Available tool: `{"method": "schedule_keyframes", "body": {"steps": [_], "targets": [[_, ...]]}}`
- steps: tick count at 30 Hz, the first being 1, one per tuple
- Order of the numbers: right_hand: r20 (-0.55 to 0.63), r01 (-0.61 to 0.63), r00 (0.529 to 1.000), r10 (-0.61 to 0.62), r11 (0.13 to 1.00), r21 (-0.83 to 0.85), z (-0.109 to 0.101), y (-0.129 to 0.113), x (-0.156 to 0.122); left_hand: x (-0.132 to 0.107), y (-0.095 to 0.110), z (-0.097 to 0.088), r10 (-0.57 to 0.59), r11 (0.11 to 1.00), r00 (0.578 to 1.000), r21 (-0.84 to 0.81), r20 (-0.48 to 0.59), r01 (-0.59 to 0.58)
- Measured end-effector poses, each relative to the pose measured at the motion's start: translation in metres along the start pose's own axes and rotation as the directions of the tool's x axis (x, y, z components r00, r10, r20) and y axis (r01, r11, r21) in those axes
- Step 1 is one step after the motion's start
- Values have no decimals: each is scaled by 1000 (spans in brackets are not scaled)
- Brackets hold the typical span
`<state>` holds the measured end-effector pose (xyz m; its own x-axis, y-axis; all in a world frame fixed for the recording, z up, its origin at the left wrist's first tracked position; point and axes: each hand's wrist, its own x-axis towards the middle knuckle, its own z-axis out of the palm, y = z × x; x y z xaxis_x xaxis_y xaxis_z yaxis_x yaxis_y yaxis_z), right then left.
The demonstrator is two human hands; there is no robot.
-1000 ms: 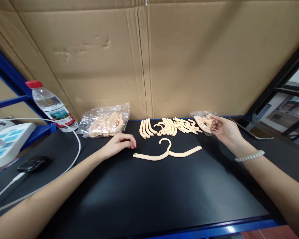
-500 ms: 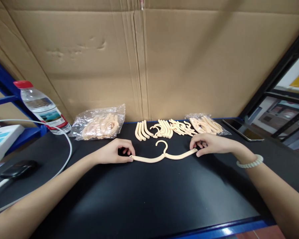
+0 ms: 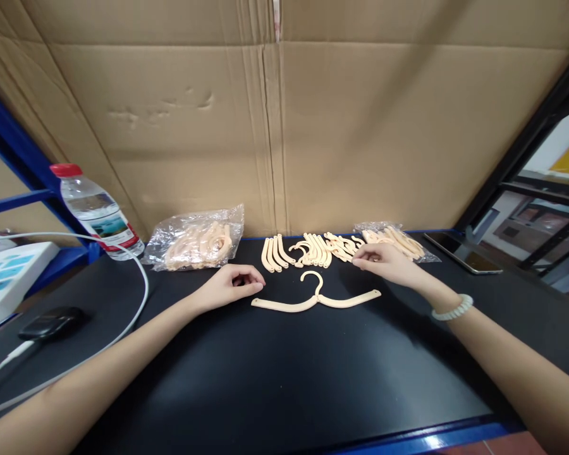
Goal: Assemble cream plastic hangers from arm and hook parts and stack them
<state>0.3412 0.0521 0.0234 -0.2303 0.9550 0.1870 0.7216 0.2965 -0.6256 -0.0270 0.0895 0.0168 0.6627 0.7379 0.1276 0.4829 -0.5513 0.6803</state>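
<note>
A cream plastic clothes hanger lies flat on the black table, its two arms spread sideways and its hook pointing away from me. Just above its left end rests my left hand, fingers curled and thumb close to the index finger, apart from the hanger, with nothing seen in it. My right hand is beyond the hanger's right end, at the edge of a pile of small cream pieces. Its fingertips are pinched together; whether a piece is between them is hidden. Loose hanger arms and hooks lie in rows behind.
A clear bag of cream parts stands at the back left, another bag at the back right. A water bottle, a black device and a white cable are leftward. A tablet lies right, before a cardboard wall.
Both hands have let go of the hanger's ends. My right hand has moved away and left toward the small pieces; my left hand has lifted slightly off the left end.
</note>
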Motion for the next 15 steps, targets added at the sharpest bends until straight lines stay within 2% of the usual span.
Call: {"method": "schedule_keyframes", "body": {"steps": [2, 6, 10, 15], "targets": [[-43, -15, 999, 13, 999, -52, 11, -10, 11, 2, 0, 2, -7, 1000, 999, 3, -36, 7], [-45, -46, 998, 38, 981, -186, 26, -37, 39, 7, 2, 4, -2, 999, 993, 45, -120, 8], [-44, -133, 991, 126, 931, -339, 38, -56, 69, 20, 5, 8, 28, 988, 980, 156, -199, 4], [1, -255, 957, 290, 844, -471, 48, -62, 93, 53, 10, 6, 110, 921, 977, 387, -183, -31]]}}
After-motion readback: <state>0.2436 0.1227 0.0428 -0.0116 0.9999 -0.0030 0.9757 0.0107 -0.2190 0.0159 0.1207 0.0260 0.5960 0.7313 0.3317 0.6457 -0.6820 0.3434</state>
